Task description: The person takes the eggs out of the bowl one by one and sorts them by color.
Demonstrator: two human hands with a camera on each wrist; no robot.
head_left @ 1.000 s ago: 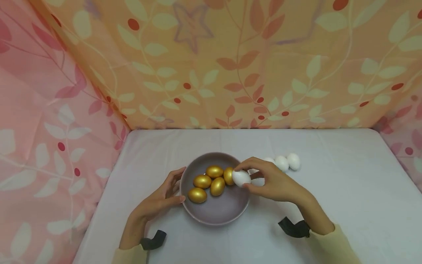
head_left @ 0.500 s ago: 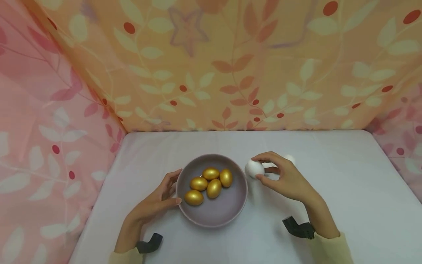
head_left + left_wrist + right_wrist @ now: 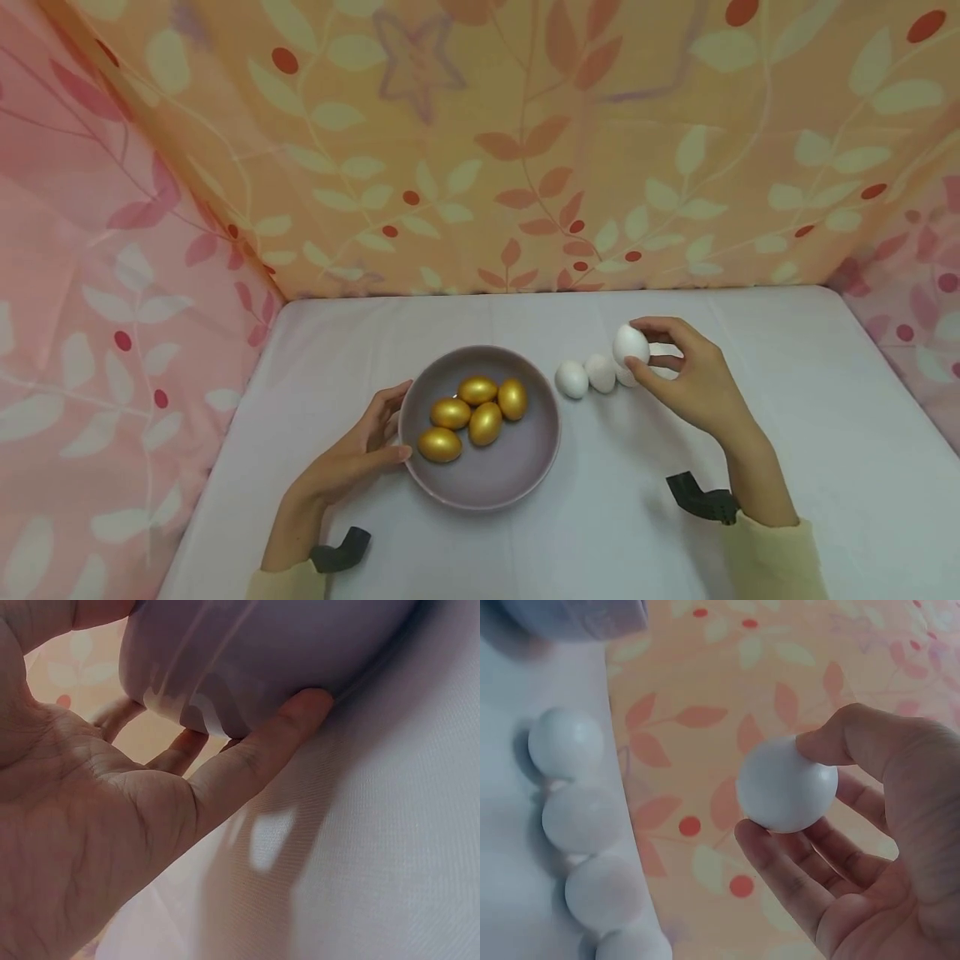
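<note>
A mauve bowl holds several golden eggs. My left hand grips its left side, thumb at the rim; in the left wrist view, the fingers lie along the outer wall. My right hand pinches a white egg between thumb and fingertips, held up over the far end of a row of white eggs. In the right wrist view the held egg stands apart from the row. The right hand partly covers that row in the head view.
The white cloth-covered table reaches back to an orange leaf-patterned cloth wall. A pink patterned cloth hangs at the left. The nearest white egg of the row lies close to the bowl's right rim.
My right hand has carried the white egg from over the bowl's right rim rightward and back, above the row. More of the row shows. My left hand stays at the bowl.
</note>
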